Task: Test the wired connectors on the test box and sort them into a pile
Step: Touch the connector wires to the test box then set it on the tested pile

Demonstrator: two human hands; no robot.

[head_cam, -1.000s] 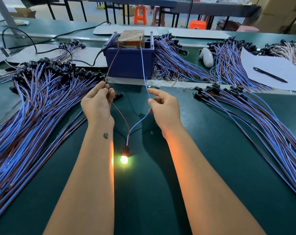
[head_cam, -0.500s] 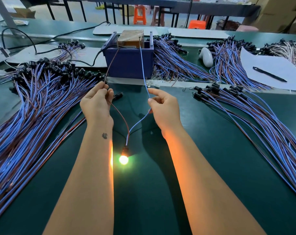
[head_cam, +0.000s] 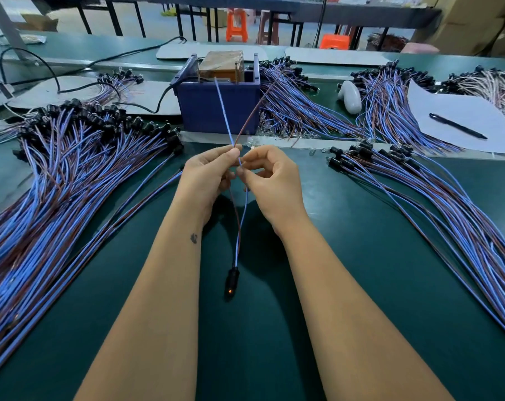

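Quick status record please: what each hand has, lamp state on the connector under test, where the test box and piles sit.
left hand: pinches the brown and blue wires together
right hand: pinches the blue wire just below the left grip
connector under test: hangs between the forearms, faint orange dot only
wire ends: off the test box posts
large pile: left of the hands
smaller pile: right of the hands
pen: on paper, far right

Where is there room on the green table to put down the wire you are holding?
Bare green mat lies between the right arm and the right wire pile, and a narrower strip between the left arm and the left wire pile. By the blue test box it is crowded.
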